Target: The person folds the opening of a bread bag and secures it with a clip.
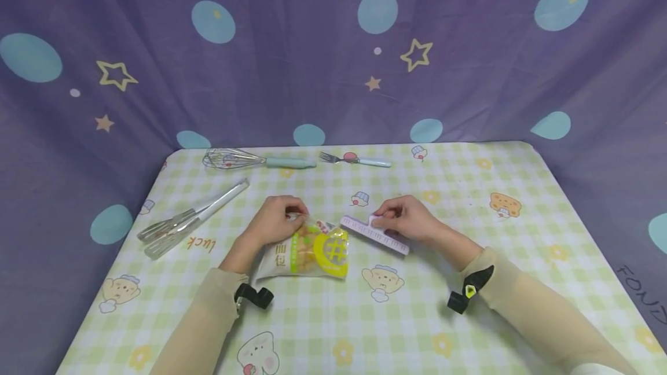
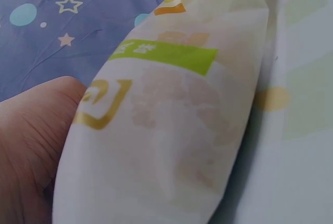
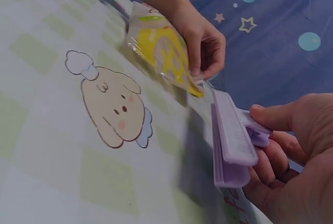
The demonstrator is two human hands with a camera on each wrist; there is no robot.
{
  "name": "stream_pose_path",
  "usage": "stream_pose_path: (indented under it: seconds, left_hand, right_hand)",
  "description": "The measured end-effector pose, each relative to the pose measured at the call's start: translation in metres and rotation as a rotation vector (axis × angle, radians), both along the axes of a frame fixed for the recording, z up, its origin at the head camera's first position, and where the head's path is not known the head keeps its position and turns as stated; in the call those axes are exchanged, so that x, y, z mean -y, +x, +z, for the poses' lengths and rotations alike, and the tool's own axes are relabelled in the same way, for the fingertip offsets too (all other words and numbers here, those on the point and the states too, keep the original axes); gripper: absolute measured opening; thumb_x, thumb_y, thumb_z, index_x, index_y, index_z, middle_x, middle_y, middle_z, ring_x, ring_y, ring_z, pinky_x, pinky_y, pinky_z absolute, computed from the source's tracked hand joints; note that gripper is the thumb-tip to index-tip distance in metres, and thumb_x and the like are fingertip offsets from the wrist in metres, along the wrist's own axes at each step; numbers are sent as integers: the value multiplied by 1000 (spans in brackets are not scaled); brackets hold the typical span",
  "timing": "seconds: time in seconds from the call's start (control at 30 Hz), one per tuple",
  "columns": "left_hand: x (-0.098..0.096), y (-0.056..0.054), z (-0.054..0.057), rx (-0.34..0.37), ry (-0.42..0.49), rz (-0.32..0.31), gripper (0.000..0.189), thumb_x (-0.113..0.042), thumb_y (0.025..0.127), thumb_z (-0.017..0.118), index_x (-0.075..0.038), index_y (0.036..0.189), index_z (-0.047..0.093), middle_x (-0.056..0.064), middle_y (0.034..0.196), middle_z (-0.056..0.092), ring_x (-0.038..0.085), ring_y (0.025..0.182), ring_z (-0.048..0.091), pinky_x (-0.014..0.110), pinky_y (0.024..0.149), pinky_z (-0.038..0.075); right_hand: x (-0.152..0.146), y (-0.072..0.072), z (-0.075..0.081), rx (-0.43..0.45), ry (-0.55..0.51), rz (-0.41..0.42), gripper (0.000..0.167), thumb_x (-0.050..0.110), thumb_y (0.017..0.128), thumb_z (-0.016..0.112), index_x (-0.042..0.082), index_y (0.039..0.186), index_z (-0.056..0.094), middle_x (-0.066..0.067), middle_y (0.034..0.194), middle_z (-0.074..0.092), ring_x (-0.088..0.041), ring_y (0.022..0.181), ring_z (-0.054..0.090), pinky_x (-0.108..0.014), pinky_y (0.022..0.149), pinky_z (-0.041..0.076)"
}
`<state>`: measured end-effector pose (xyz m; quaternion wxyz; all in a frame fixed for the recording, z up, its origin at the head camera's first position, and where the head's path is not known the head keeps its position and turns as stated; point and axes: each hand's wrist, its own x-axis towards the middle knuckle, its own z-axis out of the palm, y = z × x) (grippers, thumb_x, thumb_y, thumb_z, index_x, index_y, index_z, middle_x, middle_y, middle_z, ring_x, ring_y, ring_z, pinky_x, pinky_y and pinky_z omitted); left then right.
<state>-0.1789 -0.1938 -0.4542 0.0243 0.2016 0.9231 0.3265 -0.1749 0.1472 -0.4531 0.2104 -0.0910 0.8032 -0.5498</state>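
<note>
My left hand (image 1: 274,220) pinches the far edge of a snack bag (image 1: 304,254) with white, yellow and green print. Pale yellow pieces show through its clear part. In the left wrist view the bag (image 2: 171,109) fills most of the picture. To the right, my right hand (image 1: 409,220) grips a lilac bag clip (image 1: 372,234) by its handle, thumb on one side and fingers on the other. The right wrist view shows the clip (image 3: 234,135) with its long jaws parted, a short way from the bag's corner (image 3: 195,90).
Two slotted metal utensils, apparently tongs (image 1: 193,221), lie at the left of the checked tablecloth (image 1: 458,317). A whisk (image 1: 260,160) and a fork (image 1: 354,160) lie along the back edge. Behind the table hangs a purple curtain (image 1: 292,85).
</note>
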Motion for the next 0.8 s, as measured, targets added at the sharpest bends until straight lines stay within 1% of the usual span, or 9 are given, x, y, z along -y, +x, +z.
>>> stream_pose_path:
  seconds: [0.13,0.3,0.53,0.8]
  left_hand:
    - [0,1,0,1,-2,3,10,-11,92,76,-19,88,79,1,98,80,23,97,77,43,87,63]
    - [0,1,0,-5,1,3,11,-10,92,75,-19,87,79,1,97,80,22,96,77,42,85,63]
    - [1,0,-2,-3,4,6,12,-10,92,76,-21,87,78,1,98,80,23,97,77,44,88,63]
    - [1,0,-2,7,9,11,12,-10,92,75,-20,87,79,1,98,80,23,98,77,45,90,63]
  right_hand:
    - [1,-1,-3,50,-53,12,21,9,91,83,-4,106,79,1,78,73,-12,70,67,-26,66,62]
    - [4,1,-7,98,-84,11,20,8,90,83,-4,106,79,2,79,75,-12,72,68,-26,69,63]
    - [10,4,-9,105,-68,11,20,10,88,85,0,105,80,1,81,77,-12,71,69,-24,68,61]
    - [18,6,-11,120,-76,16,21,9,88,85,-1,105,80,0,81,77,-12,70,69,-23,67,61]
